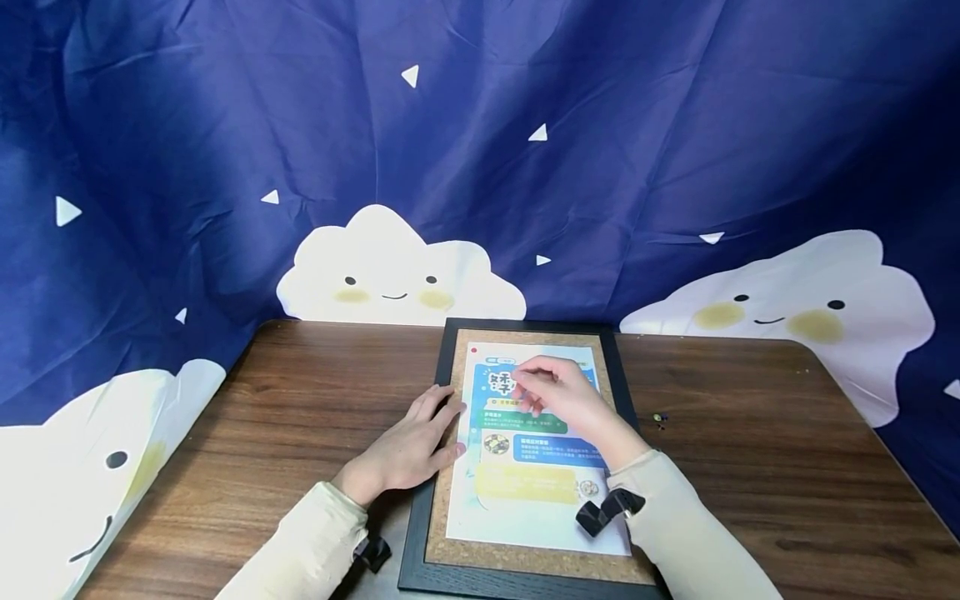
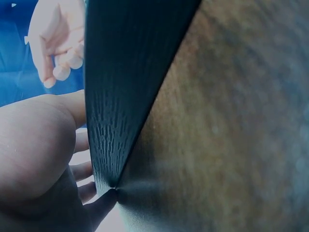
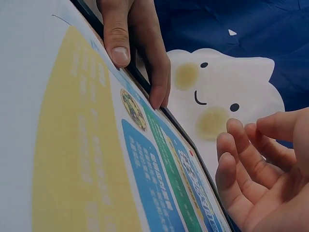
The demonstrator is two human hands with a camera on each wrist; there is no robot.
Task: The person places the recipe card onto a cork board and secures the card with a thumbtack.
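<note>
A printed poster (image 1: 536, 525) lies on a black-framed cork board (image 1: 652, 571), with a red pushpin (image 1: 474, 350) at its top left corner. Across the board's left edge rests my left hand (image 1: 408, 446), fingers extended and fingertips on the poster's side. In the right wrist view its thumb (image 3: 119, 46) lies at the paper's edge. Over the poster's upper part hovers my right hand (image 1: 558, 392), thumb and index fingertips close together, the other fingers curled loosely. I cannot tell whether something tiny sits between those tips.
Several small coloured pieces (image 1: 659, 418) lie on the brown wooden table (image 1: 750, 467) right of the board. A blue curtain (image 1: 480, 167) with white clouds hangs behind the table. Dark straps (image 1: 615, 510) sit at both wrists.
</note>
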